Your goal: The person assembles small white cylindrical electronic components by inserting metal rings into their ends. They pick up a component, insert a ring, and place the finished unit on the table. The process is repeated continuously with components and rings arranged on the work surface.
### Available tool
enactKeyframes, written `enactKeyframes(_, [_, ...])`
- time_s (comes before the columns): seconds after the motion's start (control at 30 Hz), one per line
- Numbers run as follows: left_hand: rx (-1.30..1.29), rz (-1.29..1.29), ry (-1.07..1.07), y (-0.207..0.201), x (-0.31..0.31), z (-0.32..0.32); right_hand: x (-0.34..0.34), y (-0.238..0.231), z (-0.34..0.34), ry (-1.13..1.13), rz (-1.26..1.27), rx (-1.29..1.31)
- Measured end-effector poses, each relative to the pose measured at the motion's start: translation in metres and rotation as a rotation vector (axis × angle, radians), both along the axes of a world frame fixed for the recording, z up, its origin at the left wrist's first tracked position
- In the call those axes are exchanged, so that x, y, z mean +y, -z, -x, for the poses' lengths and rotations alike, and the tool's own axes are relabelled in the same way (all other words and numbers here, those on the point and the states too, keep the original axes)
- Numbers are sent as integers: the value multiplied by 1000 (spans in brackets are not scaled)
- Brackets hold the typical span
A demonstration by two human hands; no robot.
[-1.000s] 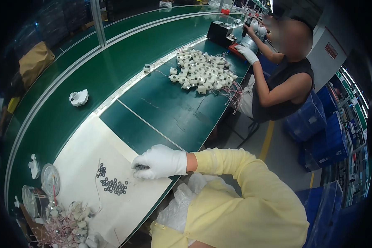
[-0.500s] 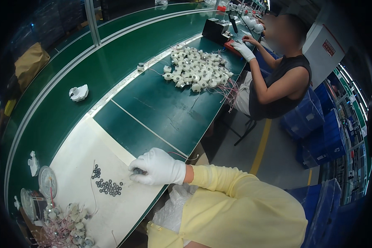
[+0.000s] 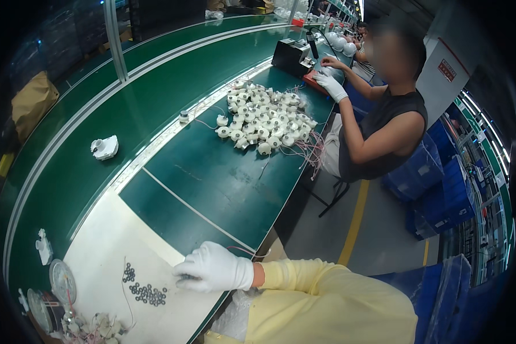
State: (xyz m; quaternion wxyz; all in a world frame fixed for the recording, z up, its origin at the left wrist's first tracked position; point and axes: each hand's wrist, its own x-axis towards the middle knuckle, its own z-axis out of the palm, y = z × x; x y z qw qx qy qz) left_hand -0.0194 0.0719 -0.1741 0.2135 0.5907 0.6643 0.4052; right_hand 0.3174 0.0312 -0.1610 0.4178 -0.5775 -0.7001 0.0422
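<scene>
My right hand [image 3: 217,267], in a white glove and a yellow sleeve, is above the near edge of a white work sheet [image 3: 100,241]. Its fingers are curled together, with thumb and fingertips pointing left. A dark patch shows between the fingertips; what it is cannot be made out. Left of the fingers, a loose cluster of small dark rings [image 3: 148,294] lies on the sheet, with a smaller group of the same rings beside it. A thin wire runs past them. My left hand is out of view.
Many small white motors [image 3: 264,117] with pink wires are heaped farther along the green bench. A wired bundle [image 3: 100,327] and clear round spools [image 3: 62,281] sit lower left. A white part [image 3: 104,148] lies beyond the strip. A co-worker's gloved hand [image 3: 331,86] rests by a red device.
The view has shifted, so the bench appears lower. My right hand stays beside the rings, its fingers now turned further down; the dark round piece seen in them before is mostly hidden.
</scene>
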Motion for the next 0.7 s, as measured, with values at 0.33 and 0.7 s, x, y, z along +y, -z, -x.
enactKeyframes(0.33, [195, 75, -31, -3, 3, -9, -1, 6, -1, -16, 105, -8])
enactKeyframes(0.7, [320, 104, -48, -6, 9, -15, 0, 4, -3, -56, 161, -27])
